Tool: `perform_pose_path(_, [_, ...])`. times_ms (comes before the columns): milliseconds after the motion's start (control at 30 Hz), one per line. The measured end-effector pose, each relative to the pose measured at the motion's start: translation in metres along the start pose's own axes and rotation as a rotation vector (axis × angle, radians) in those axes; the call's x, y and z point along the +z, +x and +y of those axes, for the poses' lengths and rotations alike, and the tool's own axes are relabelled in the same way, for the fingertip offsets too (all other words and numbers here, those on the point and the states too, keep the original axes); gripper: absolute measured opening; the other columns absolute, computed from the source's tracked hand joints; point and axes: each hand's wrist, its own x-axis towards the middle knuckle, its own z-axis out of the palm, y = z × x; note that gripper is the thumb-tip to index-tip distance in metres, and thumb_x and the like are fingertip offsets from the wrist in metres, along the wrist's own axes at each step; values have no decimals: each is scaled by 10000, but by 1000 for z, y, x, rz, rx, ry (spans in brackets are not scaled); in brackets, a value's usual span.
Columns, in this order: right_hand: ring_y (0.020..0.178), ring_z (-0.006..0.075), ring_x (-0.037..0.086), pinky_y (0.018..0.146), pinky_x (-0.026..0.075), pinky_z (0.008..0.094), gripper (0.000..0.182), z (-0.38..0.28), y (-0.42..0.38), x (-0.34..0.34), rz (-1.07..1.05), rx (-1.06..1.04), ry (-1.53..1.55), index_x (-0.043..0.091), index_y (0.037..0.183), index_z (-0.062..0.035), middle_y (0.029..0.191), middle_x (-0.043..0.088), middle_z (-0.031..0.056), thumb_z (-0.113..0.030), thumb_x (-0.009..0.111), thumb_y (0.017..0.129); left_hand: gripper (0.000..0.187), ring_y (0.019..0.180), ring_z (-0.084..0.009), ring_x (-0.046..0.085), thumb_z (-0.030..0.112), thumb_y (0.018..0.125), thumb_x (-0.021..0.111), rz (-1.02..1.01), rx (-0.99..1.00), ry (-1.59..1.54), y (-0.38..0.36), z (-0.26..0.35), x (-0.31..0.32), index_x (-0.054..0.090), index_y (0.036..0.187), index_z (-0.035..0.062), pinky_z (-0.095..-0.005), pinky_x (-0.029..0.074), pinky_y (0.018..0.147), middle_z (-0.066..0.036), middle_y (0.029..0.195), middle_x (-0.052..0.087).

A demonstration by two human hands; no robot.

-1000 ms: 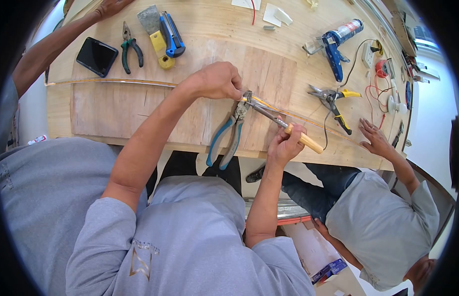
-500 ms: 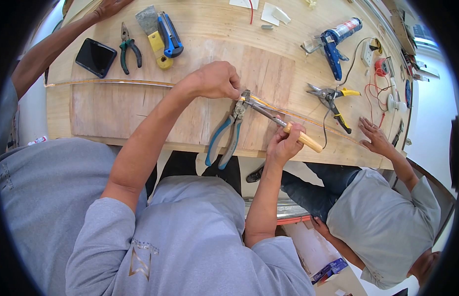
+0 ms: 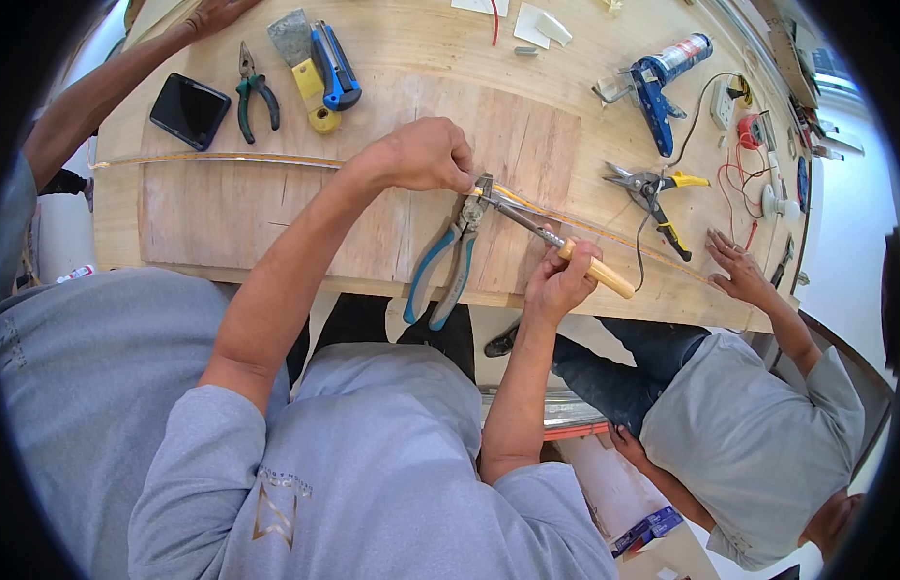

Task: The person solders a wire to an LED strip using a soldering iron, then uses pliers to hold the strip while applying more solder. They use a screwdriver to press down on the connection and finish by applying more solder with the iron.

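Note:
A long thin orange-yellow strip runs across the bench and passes beneath my left forearm. My left hand is closed in a pinch beside the jaws of blue-and-grey pliers; what lies between its fingertips is hidden. The pliers rest with their jaws at the strip and their handles over the bench's front edge. In my right hand is a soldering iron with a wooden handle. Its metal shaft slants up left, its tip by the plier jaws and close to my left fingertips.
A phone, green pliers, a scraper and a blue cutter lie left. Rightward are a caulking gun, yellow-handled snips and a power strip. A co-worker's hand rests on the bench; another person's arm reaches in left.
Both hands, the soldering iron and the pliers keep practically the same places. The whole view has shifted very slightly.

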Motion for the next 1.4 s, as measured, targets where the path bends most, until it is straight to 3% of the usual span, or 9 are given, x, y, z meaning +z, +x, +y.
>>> perform_pose_path(233, [497, 51, 332, 789, 554, 436, 152, -4, -2, 6, 28, 18, -7, 481, 769, -57, 648, 439, -1, -100, 546, 899, 218, 670, -228, 574, 196, 635, 708, 6, 22, 5, -1, 0, 0, 659, 701, -5, -321, 455, 611, -128, 714, 594])
perform_pose_path(333, [513, 70, 384, 870, 506, 506, 131, -1, 0, -2, -24, 27, -5, 501, 804, -69, 668, 468, 2, -138, 573, 890, 218, 673, -230, 577, 196, 636, 712, -3, 9, 2, 0, 0, 0, 662, 709, -4, -322, 457, 613, -130, 718, 598])
perform_pose_path(433, [512, 71, 382, 872, 504, 511, 138, -1, 0, -3, -21, 27, -6, 493, 806, -69, 672, 467, 1, -141, 571, 894, 220, 676, -230, 580, 197, 636, 715, -2, 6, -4, 0, -2, 1, 663, 714, -2, -322, 459, 615, -130, 719, 600])
perform_pose_path(533, [506, 50, 343, 803, 550, 452, 127, -1, 0, 1, 9, 16, 13, 493, 793, -51, 647, 438, -2, -96, 547, 899, 224, 678, -229, 582, 202, 635, 717, 3, 14, -1, 0, -1, 0, 662, 711, -2, -323, 460, 615, -129, 716, 602])
perform_pose_path(633, [512, 72, 379, 871, 503, 513, 146, -1, 0, -3, -27, 26, -5, 494, 809, -66, 671, 459, 3, -153, 572, 898, 230, 675, -229, 584, 207, 635, 718, 0, 7, 9, 0, -1, 0, 659, 706, -3, -324, 460, 614, -128, 711, 602])
perform_pose_path(1100, [509, 67, 378, 869, 507, 504, 150, -1, 0, -1, 1, 35, -8, 486, 781, -75, 643, 452, -5, -132, 558, 900, 251, 597, -241, 571, 239, 633, 705, 62, 75, 13, 1, -6, 3, 666, 706, 2, -337, 458, 580, -138, 635, 607])
perform_pose_path(1400, [496, 63, 372, 863, 510, 502, 169, 1, 1, -1, 33, 38, -19, 478, 763, -79, 636, 451, -5, -131, 556, 904, 237, 677, -236, 581, 219, 635, 726, 5, 28, 26, 1, -3, 1, 657, 709, 4, -326, 455, 608, -126, 717, 600])
